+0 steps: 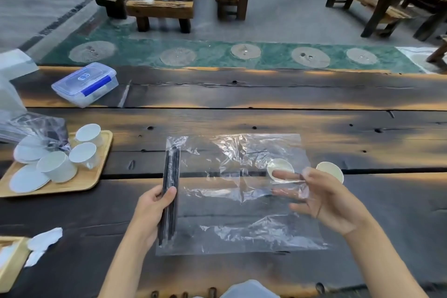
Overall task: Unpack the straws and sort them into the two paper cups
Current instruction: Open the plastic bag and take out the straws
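A bundle of black straws (171, 176) lies inside the left end of a large clear plastic bag (232, 201) spread over the dark wooden table. My left hand (154, 203) grips the straws through the plastic near their middle. My right hand (324, 198) pinches the bag's right edge between thumb and forefinger, its other fingers spread. Two white paper cups stand at the right: one cup (280, 168) is seen through the bag, the other cup (330, 170) sits just behind my right hand.
A wooden tray (96, 176) at the left holds several white cups and lids, with crumpled plastic (36, 128) above it. A clear lidded box (84, 83) sits at the far left. White tissue (44, 239) and another tray corner (9, 264) lie at the bottom left.
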